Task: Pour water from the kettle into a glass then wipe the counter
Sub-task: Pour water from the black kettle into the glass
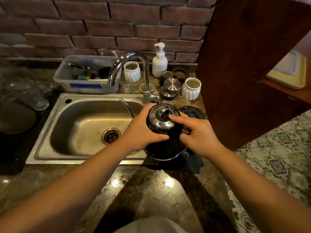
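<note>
Gooseneck kettle clamped in my left hand — right hand fingers closed around its handle, forefinger on the lid. Pouring not begun — next, I judge, lift toward the stemmed glass.

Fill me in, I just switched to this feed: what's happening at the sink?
A person holds a black kettle with both hands at the right edge of the steel sink. The left hand wraps around its body, and the right hand is at the handle side with a finger on the lid. The thin spout reaches over the basin and no water is pouring. A clear glass stands behind the tap, untouched. A dark cloth lies on the counter under the kettle.
</note>
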